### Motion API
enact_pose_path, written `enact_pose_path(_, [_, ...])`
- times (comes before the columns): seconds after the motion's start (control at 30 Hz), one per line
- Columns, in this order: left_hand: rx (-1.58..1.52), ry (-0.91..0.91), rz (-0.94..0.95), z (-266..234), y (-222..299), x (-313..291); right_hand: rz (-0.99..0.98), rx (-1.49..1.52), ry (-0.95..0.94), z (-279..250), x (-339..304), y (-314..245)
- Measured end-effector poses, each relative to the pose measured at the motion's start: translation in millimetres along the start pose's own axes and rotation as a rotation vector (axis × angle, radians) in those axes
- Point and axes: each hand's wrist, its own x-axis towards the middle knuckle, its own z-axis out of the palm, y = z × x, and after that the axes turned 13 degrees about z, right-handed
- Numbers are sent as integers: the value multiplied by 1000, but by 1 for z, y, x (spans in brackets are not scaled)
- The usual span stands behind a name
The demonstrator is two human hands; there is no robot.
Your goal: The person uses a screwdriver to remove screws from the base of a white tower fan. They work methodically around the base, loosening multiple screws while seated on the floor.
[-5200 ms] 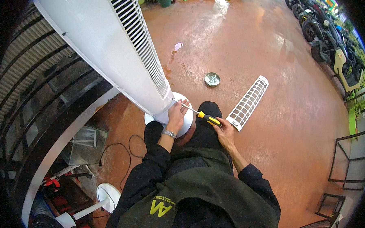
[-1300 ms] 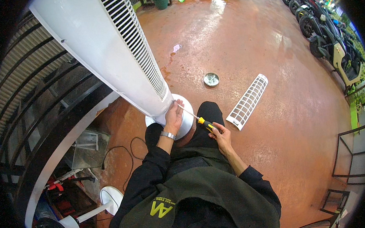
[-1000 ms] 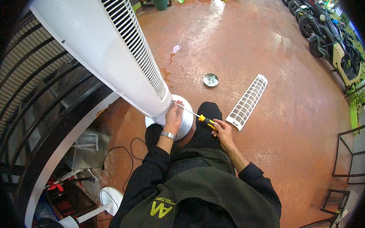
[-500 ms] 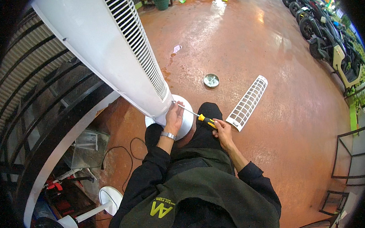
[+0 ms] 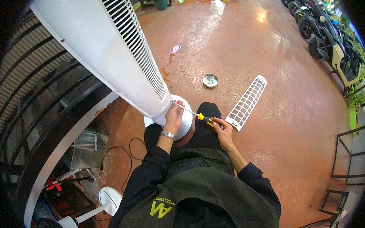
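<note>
A tall white tower fan (image 5: 102,48) leans from the upper left down to its round white base (image 5: 185,124), which sits between my knees. My right hand (image 5: 223,131) is closed round the yellow and black handle of a screwdriver (image 5: 204,119). The screwdriver's shaft points up and left, its tip at the lower edge of the fan's body below the slotted grille. Close by that tip, my left hand (image 5: 174,116) has its fingers curled up against the fan; what they pinch is too small to make out.
On the reddish floor lie a small round metal dish (image 5: 210,80) and a white grid panel (image 5: 247,103). A black cable (image 5: 129,157) and a second white stand base (image 5: 110,198) are at lower left, beside a curved black railing (image 5: 49,136). Motorcycles (image 5: 313,31) line the far right.
The hands and screwdriver stay almost in place; the right hand has turned slightly on the handle. The view has shifted a little.
</note>
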Motion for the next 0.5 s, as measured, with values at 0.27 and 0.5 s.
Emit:
enact_pose_path(0.27, [-8,-4,18,-1,-1,4,343,438,-53,9,-11,-13])
enact_pose_path(0.5, [-13,-46,18,-4,-1,6,217,112,9,10,-14,-3])
